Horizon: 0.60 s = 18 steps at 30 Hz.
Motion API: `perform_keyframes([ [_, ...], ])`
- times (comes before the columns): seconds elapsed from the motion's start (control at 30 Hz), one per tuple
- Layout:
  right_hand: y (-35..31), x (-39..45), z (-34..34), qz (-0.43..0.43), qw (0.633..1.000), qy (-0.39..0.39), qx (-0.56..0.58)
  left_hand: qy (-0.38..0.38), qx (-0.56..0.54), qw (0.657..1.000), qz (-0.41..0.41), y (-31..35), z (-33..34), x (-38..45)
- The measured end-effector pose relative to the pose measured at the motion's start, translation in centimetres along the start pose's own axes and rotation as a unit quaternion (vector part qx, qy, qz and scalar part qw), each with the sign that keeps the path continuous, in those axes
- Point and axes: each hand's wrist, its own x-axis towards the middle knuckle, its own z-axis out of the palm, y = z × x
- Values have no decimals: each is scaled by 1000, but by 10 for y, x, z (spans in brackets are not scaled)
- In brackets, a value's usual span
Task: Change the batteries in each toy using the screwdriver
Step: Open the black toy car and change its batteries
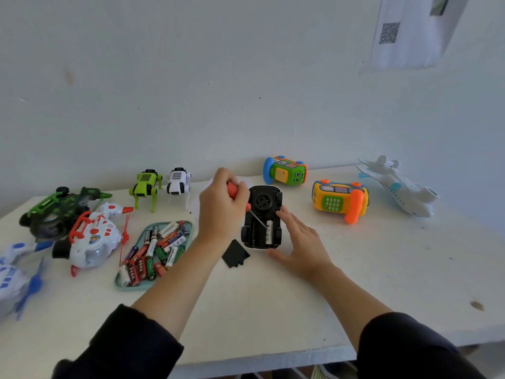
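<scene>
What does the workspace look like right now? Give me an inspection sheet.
Surface: white table, a dark spot near its right edge.
Job's things: toy car upside down, compartment open, one battery inside; black cover lying beside it; tray of batteries to the left.
Clutter: robot dogs, two toy phones, toy plane, more toys at far left.
Hands: left hand grips the screwdriver, tip at the battery; right hand rests flat against the car.
Cables: nothing seen.
Surroundings: white wall, paper with QR code.
</scene>
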Motion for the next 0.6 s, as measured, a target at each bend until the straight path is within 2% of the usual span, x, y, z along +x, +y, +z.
perform_keyframes([
  [0.2,0,0,-1,2,1000,-7,3,30,16,992,120,-15,10,-8],
  [0.5,2,1,0,0,1000,2,8,27,72,971,227,-13,26,-7],
  [0.57,2,1,1,-5,1000,7,9,-1,73,972,223,-7,30,0],
  [0.6,3,1,1,-4,1000,6,10,-26,72,978,193,-5,32,5],
])
